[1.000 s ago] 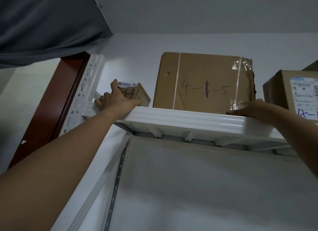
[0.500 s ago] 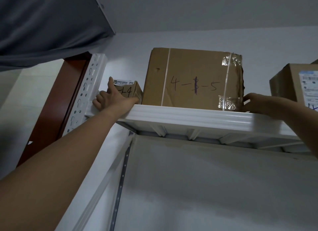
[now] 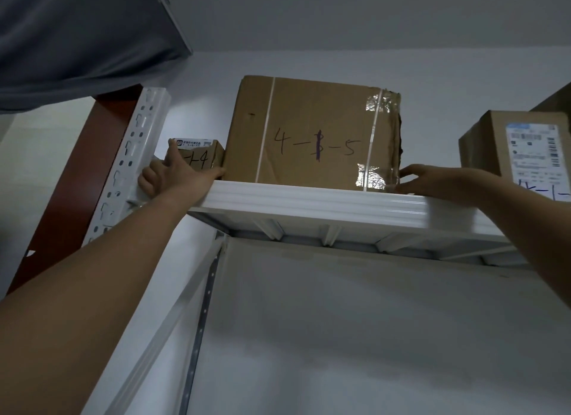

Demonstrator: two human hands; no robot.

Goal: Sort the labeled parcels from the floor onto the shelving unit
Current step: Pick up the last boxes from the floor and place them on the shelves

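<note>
- The big box (image 3: 312,133) sits on the top shelf (image 3: 309,203), with the small box (image 3: 200,156) touching its left side.
- The left hand (image 3: 176,176) presses the small box, fingers spread.
- The right hand (image 3: 432,182) touches the big box's low right corner, fingers loose.
- The cardboard looks stiff, and the big box likely bulky: hold it at the 2 low corners.

White metal shelf (image 3: 324,204), seen from below: ribbed front lip, cross braces under it, slotted white post (image 3: 139,142) at left end. Three cardboard boxes stand on it. Small box (image 3: 204,158) far left, just beside large box (image 3: 309,130) marked "4-", a struck-out figure, "-5". Third box (image 3: 488,142), printed label, stands apart at right.
</note>
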